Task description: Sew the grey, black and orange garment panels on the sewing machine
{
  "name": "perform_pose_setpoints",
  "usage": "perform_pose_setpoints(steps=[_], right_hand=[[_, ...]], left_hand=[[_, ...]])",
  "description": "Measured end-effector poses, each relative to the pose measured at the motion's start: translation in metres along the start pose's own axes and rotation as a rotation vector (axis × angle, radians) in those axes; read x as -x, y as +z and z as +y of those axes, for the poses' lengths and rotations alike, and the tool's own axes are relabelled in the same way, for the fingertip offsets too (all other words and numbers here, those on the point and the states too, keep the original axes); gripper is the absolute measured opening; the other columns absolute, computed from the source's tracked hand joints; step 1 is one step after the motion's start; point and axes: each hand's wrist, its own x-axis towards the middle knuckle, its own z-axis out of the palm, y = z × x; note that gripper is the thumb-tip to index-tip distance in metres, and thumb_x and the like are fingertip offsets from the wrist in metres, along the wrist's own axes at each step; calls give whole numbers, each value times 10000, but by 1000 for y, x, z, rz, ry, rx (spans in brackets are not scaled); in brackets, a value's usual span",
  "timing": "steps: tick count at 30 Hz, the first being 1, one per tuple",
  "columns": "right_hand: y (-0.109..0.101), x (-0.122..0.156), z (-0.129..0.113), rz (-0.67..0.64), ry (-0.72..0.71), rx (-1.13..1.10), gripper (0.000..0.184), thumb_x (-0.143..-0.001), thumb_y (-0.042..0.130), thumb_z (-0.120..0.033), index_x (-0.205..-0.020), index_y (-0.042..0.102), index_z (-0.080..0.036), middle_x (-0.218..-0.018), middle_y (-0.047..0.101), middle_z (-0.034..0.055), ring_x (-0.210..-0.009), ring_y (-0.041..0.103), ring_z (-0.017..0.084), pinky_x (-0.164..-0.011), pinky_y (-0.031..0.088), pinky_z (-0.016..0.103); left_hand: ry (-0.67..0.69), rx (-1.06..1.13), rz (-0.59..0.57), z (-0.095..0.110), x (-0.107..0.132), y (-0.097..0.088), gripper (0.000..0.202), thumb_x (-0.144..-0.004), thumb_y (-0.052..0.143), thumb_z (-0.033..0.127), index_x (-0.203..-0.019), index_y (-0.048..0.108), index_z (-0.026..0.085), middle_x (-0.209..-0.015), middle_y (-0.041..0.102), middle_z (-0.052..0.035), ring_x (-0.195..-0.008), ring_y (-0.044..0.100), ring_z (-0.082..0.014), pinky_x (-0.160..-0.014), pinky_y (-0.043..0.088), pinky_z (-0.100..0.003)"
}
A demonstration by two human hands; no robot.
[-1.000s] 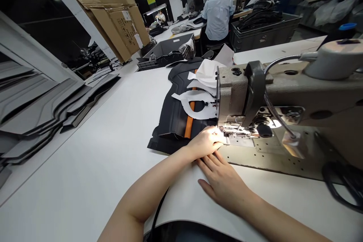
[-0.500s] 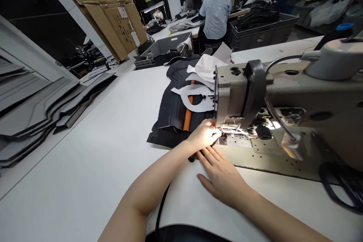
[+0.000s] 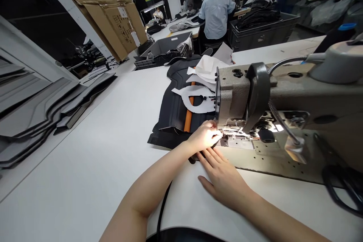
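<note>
Far left, a stack of grey panels (image 3: 56,102) lies along the edge of the white table (image 3: 124,128). To its right, the dark panel (image 3: 173,109) lies flat on the table, its near right part reaching toward the lit needle area; an orange strip (image 3: 188,119) runs along it, and a white ring-shaped piece (image 3: 185,100) lies over the strip, its right end hidden by the machine. The left hand (image 3: 203,137) is at the panel's near right edge, fingers curled; whether they pinch the material cannot be told, the tips being lost in glare. Near and to the right, the right hand (image 3: 222,176) is laid palm down, fingers extended, thumb spread, gripping nothing visible. At right stands the sewing machine (image 3: 286,90). Progress, as judged: the work seems under way, the panel not yet clear of the machine; how much is stitched and how much remains cannot be seen
</note>
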Motion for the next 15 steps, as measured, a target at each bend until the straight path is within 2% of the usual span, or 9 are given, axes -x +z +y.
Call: perform_pose_setpoints(steps=[4,6,9,12,13,15], right_hand=[[-1,-1,-1,39,-12,-16,530,-893,459,-350,-1341,451,-67,-1367,461,190,-1291,385,316,-1059,339,500],[-4,-1,-1,65,-41,-31,443,-907,443,-315,-1287,515,-99,-1335,494,190,-1272,411,315,-1041,348,515],[-9,0,-1,129,-127,-100,306,-921,402,-196,-1132,619,-145,-1205,605,145,-1191,502,277,-1018,365,500],[-13,1,0,169,-213,-220,291,-925,379,-146,-1062,634,-158,-1045,679,84,-1039,594,209,-982,404,427],[-14,1,1,164,-236,-251,289,-927,376,-149,-1063,631,-156,-1020,683,78,-998,605,195,-956,424,402],[-15,2,2,141,-268,-292,287,-930,372,-161,-1058,629,-151,-1004,680,82,-946,613,182,-890,459,361]], left_hand=[[11,85,45,1,5,0,185,-817,554,103,-681,658,172,-892,634,-46,-959,561,-183,-908,448,-302],[-14,191,111,0,9,-2,156,-815,570,131,-684,647,171,-878,628,-41,-927,576,-171,-867,471,-287],[-145,319,323,-4,14,-4,152,-828,571,185,-688,621,155,-902,603,-53,-859,590,-149,-780,493,-258],[-314,317,509,-11,14,-2,152,-866,500,180,-785,623,142,-966,586,-83,-903,592,-158,-778,497,-259],[-345,281,519,-13,12,0,158,-872,476,163,-832,626,138,-998,583,-95,-943,589,-166,-807,494,-268],[-371,139,457,-13,7,3,181,-869,460,139,-934,629,129,-1098,568,-124,-1064,554,-197,-911,460,-307]])
